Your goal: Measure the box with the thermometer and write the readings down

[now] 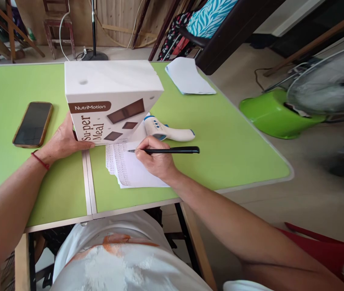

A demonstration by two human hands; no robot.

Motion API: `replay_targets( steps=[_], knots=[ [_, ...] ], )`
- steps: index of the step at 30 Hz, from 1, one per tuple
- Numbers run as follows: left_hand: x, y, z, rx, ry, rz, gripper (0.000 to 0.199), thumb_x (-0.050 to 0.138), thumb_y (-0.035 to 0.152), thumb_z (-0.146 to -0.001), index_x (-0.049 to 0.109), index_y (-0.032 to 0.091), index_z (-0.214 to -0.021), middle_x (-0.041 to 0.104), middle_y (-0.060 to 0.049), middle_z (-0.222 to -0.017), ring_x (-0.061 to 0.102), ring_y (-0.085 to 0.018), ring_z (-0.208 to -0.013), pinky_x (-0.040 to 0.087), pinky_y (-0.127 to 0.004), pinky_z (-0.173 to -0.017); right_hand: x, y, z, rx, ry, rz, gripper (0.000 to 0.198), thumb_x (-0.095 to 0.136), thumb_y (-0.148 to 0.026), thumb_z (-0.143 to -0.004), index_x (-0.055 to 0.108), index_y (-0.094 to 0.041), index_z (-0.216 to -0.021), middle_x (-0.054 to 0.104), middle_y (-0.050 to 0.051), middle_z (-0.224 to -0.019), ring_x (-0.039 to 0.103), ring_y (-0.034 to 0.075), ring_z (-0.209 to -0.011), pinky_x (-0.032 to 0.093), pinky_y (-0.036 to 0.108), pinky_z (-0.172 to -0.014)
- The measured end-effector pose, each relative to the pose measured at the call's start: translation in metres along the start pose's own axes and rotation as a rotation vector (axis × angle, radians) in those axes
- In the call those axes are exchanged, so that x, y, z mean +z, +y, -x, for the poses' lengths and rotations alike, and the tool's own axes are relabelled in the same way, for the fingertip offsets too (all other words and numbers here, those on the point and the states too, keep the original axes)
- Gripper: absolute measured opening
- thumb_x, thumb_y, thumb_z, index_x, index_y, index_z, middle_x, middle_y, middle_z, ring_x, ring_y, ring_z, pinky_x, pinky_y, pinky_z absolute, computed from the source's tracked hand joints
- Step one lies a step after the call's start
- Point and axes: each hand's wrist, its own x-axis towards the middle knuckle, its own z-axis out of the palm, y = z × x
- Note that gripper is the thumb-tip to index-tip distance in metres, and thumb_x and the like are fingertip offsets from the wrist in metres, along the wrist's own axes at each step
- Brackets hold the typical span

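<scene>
Fingers [147,146] pinch pen [172,150] — level, tip leftward

Location: a home room. Indicators: green folding surface [226,133], wooden chair [57,28], floor fan [330,85], patterned fabric [210,16] on furniture, plain tiled floor [311,194].

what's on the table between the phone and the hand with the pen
In the head view, the left hand and white box sit between phone and right hand.

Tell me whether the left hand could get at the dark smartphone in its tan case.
Probably yes: the left hand rests against the white NutriMotion box, and the smartphone lies just beside it, with bare green table between them.
</scene>
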Motion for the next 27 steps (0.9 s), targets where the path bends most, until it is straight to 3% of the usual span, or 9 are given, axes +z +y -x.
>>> replay_targets(
  steps=[4, 7, 10, 14, 16, 20, 22, 25, 27],
  knots=[
    [0.0, -0.001, 0.001, -0.021, 0.005, 0.028, 0.08, 0.087, 0.04, -0.058, 0.05, 0.021, -0.126, 0.059, -0.01, -0.124, 0.05, -0.039, -0.123, 0.041, -0.056, -0.105, -0.007, -0.002, 0.001, -0.118, 0.054, 0.033, 0.013, 0.054, -0.018, -0.076, 0.049, -0.022, -0.065, 0.051, -0.006, -0.052, 0.045, 0.008, -0.044, 0.038, 0.022, -0.044],
    [0.0, 0.0, 0.001, -0.016, -0.003, 0.066, 0.09, 0.088, 0.041, -0.056, 0.045, 0.019, -0.132, 0.055, -0.013, -0.13, 0.051, -0.038, -0.123, 0.039, -0.055, -0.108, -0.02, -0.002, -0.002, -0.315, 0.047, 0.144, 0.006, 0.055, -0.017, -0.083, 0.058, -0.021, -0.081, 0.061, -0.001, -0.068, 0.057, 0.012, -0.058, 0.048, 0.025, -0.056],
    [-0.002, 0.003, 0.0, 0.022, 0.0, 0.082, 0.099, 0.089, 0.044, -0.055, 0.04, 0.019, -0.137, 0.045, -0.015, -0.142, 0.046, -0.038, -0.13, 0.036, -0.054, -0.112, -0.033, 0.003, -0.006, -0.482, -0.071, 0.379, 0.016, 0.049, -0.014, -0.09, 0.064, -0.019, -0.095, 0.065, 0.006, -0.084, 0.063, 0.017, -0.076, 0.052, 0.031, -0.069],
    [-0.003, 0.005, 0.0, -0.017, 0.031, 0.102, 0.106, 0.092, 0.045, -0.051, 0.038, 0.019, -0.138, 0.046, -0.016, -0.141, 0.045, -0.038, -0.13, 0.037, -0.054, -0.111, -0.042, 0.013, -0.009, -0.532, -0.317, 0.749, 0.034, 0.037, -0.004, -0.091, 0.067, -0.015, -0.105, 0.065, 0.011, -0.087, 0.06, 0.022, -0.078, 0.05, 0.035, -0.068],
    [-0.003, 0.005, 0.001, -0.043, 0.028, 0.121, 0.104, 0.092, 0.044, -0.049, 0.041, 0.02, -0.137, 0.049, -0.016, -0.139, 0.047, -0.038, -0.129, 0.039, -0.055, -0.109, -0.046, 0.015, -0.01, -0.542, -0.356, 0.831, 0.039, 0.037, -0.001, -0.089, 0.068, -0.017, -0.107, 0.065, 0.01, -0.089, 0.059, 0.021, -0.077, 0.049, 0.035, -0.067],
    [0.0, 0.004, 0.003, -0.041, 0.02, 0.132, 0.097, 0.091, 0.043, -0.054, 0.043, 0.021, -0.135, 0.052, -0.014, -0.136, 0.05, -0.037, -0.126, 0.043, -0.055, -0.106, -0.063, 0.021, -0.019, -0.322, -0.228, 0.938, 0.045, 0.049, -0.006, -0.081, 0.061, -0.015, -0.123, 0.065, 0.015, -0.105, 0.061, 0.027, -0.094, 0.052, 0.039, -0.073],
    [0.001, 0.004, 0.004, -0.042, 0.049, 0.108, 0.091, 0.089, 0.045, -0.058, 0.044, 0.02, -0.134, 0.053, -0.015, -0.135, 0.051, -0.037, -0.126, 0.042, -0.055, -0.107, -0.073, 0.028, -0.028, -0.155, -0.295, 0.952, 0.056, 0.057, -0.012, -0.074, 0.055, -0.01, -0.131, 0.062, 0.02, -0.114, 0.06, 0.033, -0.1, 0.052, 0.045, -0.077],
    [0.001, 0.007, 0.005, -0.047, 0.099, 0.103, 0.081, 0.084, 0.047, -0.065, 0.046, 0.019, -0.132, 0.055, -0.015, -0.132, 0.053, -0.036, -0.122, 0.042, -0.055, -0.106, -0.084, 0.04, -0.041, 0.036, -0.48, 0.82, 0.054, 0.058, -0.02, -0.073, 0.057, -0.016, -0.127, 0.065, 0.016, -0.106, 0.062, 0.031, -0.093, 0.053, 0.045, -0.076],
    [0.001, 0.01, 0.006, -0.067, 0.123, 0.136, 0.076, 0.082, 0.049, -0.067, 0.049, 0.017, -0.128, 0.059, -0.015, -0.127, 0.056, -0.035, -0.118, 0.046, -0.054, -0.1, -0.086, 0.04, -0.045, 0.136, -0.414, 0.7, 0.046, 0.058, -0.021, -0.07, 0.062, -0.019, -0.116, 0.066, 0.012, -0.099, 0.062, 0.028, -0.086, 0.053, 0.043, -0.075]
  ],
)
